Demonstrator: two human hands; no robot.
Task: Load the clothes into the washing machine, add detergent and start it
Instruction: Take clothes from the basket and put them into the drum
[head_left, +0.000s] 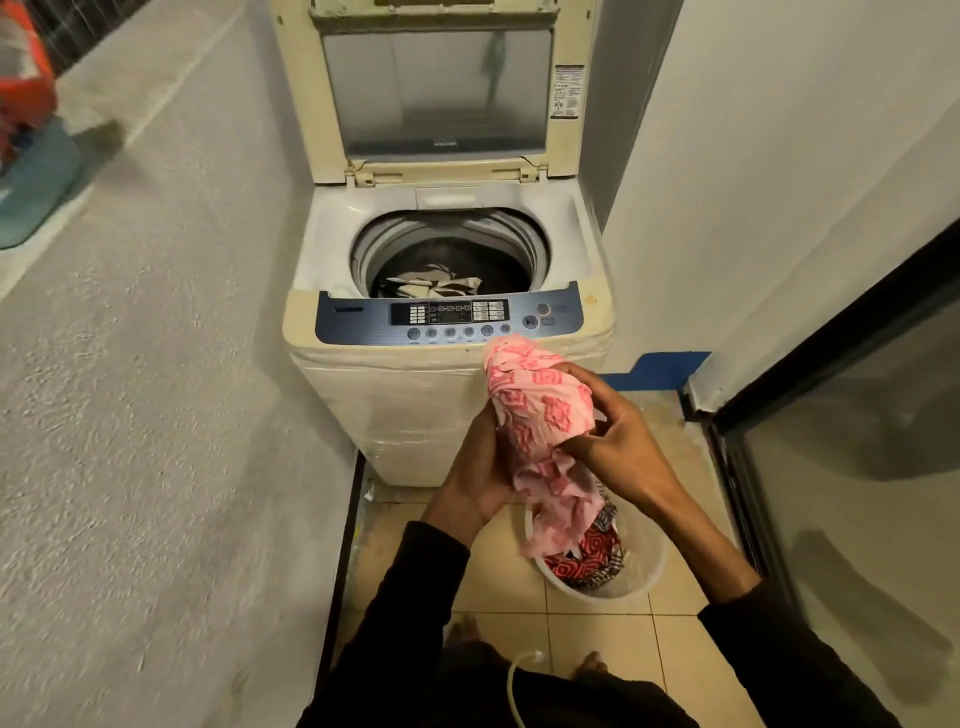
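Hands meet in front of the washing machine, both holding 1 pink patterned cloth between them. The left hand cups the cloth from below and from the left, its fingers curled up along the fabric. The right hand grips it from the right, thumb over the top and fingers wrapped round the bunched middle. The upper end of the cloth stands up against the machine's front edge, just below the blue control panel; the lower end hangs down into a white bucket on the tiled floor. More clothes, red and dark patterned, lie in that bucket, directly under the hands.

Beyond the hands the lid stands upright and the round drum is uncovered, with dark and striped laundry already inside. The bucket sits just beside the machine's lower right corner, near the person's bare feet.

A rough grey wall runs close along the left of the machine. A white wall closes the right side, and a black-framed glass door stands near the right arm, so the standing room is a narrow strip of tiles. At the far left edge, something orange and teal is too blurred to tell.
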